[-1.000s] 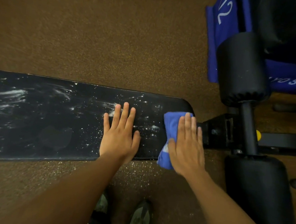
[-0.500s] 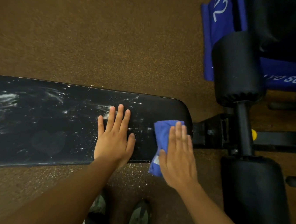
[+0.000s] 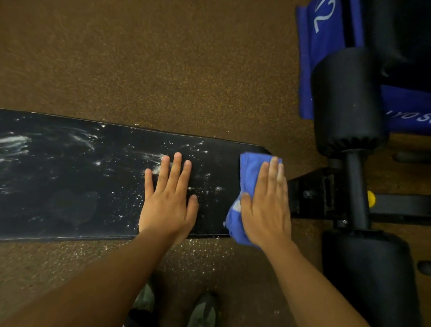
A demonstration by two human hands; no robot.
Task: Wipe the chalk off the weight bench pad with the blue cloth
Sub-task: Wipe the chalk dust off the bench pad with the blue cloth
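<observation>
Right hand (image 3: 267, 206) fingers flat, pressing cloth (image 3: 247, 177) onto pad (image 3: 75, 175) end to wipe chalk (image 3: 6, 141); left hand (image 3: 169, 201) splayed flat, likely bracing, holding nothing.

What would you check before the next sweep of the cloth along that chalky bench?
1. Blue cloth under the right hand: ok, palm flat on it.
2. Cloth on the bench pad: ok, at its right end.
3. Left hand bracing the pad: ok, flat and spread.
4. Path leftward clear: not ok, the left hand lies in it.
5. Chalk gone: not ok, white smears remain at left.
6. Cloth's underside clean: cannot tell.
</observation>
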